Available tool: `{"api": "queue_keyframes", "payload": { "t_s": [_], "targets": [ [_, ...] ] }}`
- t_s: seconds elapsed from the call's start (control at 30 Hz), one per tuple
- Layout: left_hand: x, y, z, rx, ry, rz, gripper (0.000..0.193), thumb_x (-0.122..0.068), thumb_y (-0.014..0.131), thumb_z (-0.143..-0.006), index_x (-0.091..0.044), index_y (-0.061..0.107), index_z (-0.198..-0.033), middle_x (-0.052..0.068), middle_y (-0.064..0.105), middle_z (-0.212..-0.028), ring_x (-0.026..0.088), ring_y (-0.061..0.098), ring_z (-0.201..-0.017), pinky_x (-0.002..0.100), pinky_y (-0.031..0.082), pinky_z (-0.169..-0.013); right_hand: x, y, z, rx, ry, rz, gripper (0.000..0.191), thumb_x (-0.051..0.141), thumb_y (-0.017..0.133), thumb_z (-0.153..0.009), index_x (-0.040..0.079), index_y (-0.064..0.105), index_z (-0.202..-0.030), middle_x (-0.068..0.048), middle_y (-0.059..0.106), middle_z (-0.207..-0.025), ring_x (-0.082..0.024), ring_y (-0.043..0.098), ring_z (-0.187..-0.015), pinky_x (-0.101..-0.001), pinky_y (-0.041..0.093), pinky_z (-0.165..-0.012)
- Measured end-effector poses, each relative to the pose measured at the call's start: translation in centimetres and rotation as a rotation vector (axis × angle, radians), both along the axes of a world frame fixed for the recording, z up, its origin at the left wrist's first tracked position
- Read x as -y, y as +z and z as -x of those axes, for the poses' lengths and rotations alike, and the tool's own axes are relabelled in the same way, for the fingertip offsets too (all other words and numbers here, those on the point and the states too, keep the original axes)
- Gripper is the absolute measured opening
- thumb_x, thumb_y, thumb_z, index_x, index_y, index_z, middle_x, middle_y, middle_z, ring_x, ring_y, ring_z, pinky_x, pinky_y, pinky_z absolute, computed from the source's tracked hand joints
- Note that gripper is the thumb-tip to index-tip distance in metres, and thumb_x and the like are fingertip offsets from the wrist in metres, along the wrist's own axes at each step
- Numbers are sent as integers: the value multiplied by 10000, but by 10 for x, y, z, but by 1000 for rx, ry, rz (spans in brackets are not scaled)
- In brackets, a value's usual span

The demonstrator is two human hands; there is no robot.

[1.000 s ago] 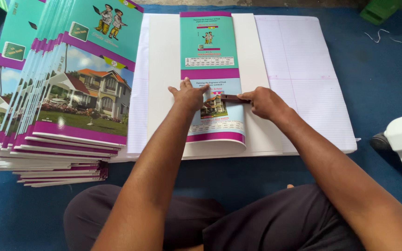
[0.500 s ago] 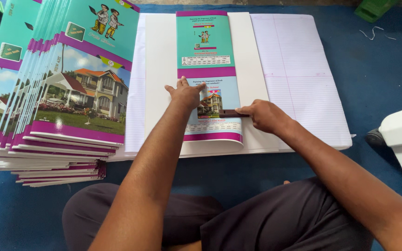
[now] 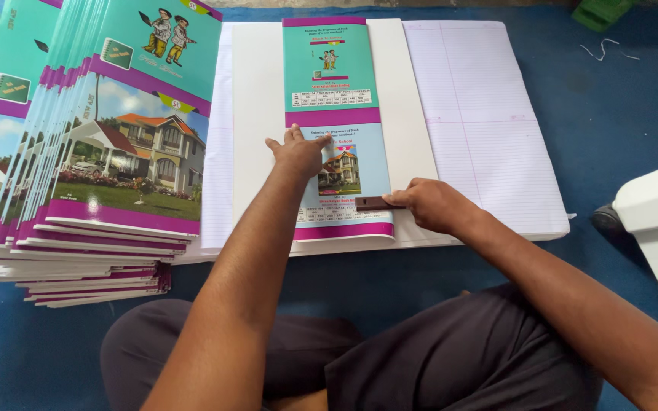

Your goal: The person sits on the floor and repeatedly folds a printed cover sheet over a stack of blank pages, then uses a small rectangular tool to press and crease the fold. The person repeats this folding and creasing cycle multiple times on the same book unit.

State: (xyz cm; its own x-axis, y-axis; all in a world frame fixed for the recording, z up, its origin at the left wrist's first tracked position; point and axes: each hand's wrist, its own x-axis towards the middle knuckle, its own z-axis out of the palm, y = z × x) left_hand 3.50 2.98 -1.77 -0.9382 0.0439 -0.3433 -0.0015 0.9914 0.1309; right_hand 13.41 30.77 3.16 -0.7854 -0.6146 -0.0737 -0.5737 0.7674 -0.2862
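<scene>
Folded notebook cover (image 3: 335,125), teal and purple, lies on a white sheet (image 3: 257,114) in an open ruled notebook (image 3: 474,114). The right hand (image 3: 428,204) pinches a small dark tool (image 3: 373,203), now drawn from mid-cover to the cover's right edge, suggesting a finished crease stroke. The left hand (image 3: 298,152) lies flat, open, on the cover. Stacked notebooks (image 3: 93,152) crowd the left; blue floor (image 3: 618,114) lies open right.
</scene>
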Motion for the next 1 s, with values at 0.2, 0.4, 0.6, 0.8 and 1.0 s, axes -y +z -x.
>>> {"api": "queue_keyframes", "payload": {
  "t_s": [0.2, 0.4, 0.6, 0.8, 1.0],
  "targets": [
    [-2, -1, 0, -2, 12, 3, 792, -526, 760, -846, -533, 353, -1526, 240, 167, -1672, 373, 157, -1563, 742, 116, -1160, -1, -3, -12, -57, 87, -42, 468, -24, 580, -867, 235, 754, -1215, -137, 737, -885, -305, 682, -850, -419, 569, -786],
    [-7, 1, -7, -47, 38, 22, 647, -461, 659, -947, -514, 380, -1528, 240, 205, -1661, 397, 211, -1541, 745, 127, -1155, -3, -10, -18, -69, 147, -92, 446, -17, 602, -855, 218, 750, -1203, -115, 739, -872, -295, 677, -856, -424, 563, -769],
    [-6, -3, -12, -126, 55, 45, 529, -299, 542, -1025, -467, 438, -1516, 213, 296, -1637, 377, 355, -1473, 737, 171, -1147, -3, -14, -24, -63, 157, -110, 456, -2, 623, -831, 237, 744, -1200, -107, 738, -876, -297, 677, -858, -423, 564, -772],
    [-6, -7, -20, -258, 30, 102, 437, -266, 579, -985, -340, 572, -1416, 181, 519, -1461, 350, 530, -1307, 697, 271, -1093, -4, -14, -26, -61, 189, -117, 447, 19, 603, -871, 261, 739, -1220, -113, 730, -870, -306, 679, -856, -427, 562, -780],
    [-10, -8, -33, -298, 54, 150, 274, -226, 549, -1048, -169, 688, -1277, 141, 665, -1305, 320, 616, -1230, 660, 299, -1129, -4, -15, -29, -73, 213, -88, 393, 43, 605, -904, 239, 744, -1215, -68, 763, -973, -278, 692, -906, -405, 567, -821]
  ]
}}
